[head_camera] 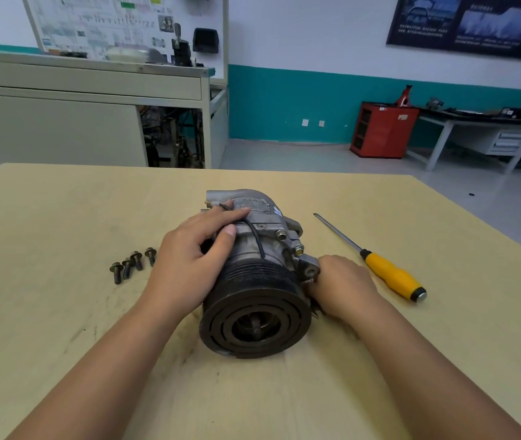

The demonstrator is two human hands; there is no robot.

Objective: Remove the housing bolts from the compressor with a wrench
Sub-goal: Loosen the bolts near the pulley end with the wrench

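The grey metal compressor (262, 249) lies on its side in the middle of the wooden table (62, 312), with its black pulley (254, 319) facing me. My left hand (189, 262) grips the top of the body, fingers and thumb curled over it. My right hand (341, 282) is pressed against the compressor's lower right side by a mounting ear, fingers curled out of sight. A small metal tip (316, 312), apparently the wrench, pokes out beneath it. Two bolts (289, 242) sit in the housing's right flank. Several loose bolts (132, 265) lie on the table to the left.
A screwdriver with a yellow handle (392, 276) lies on the table to the right of my right hand, its tip pointing away. Beyond the table's far edge stand a grey cabinet (78, 115), a red tool cart (383, 130) and a workbench (475, 128).
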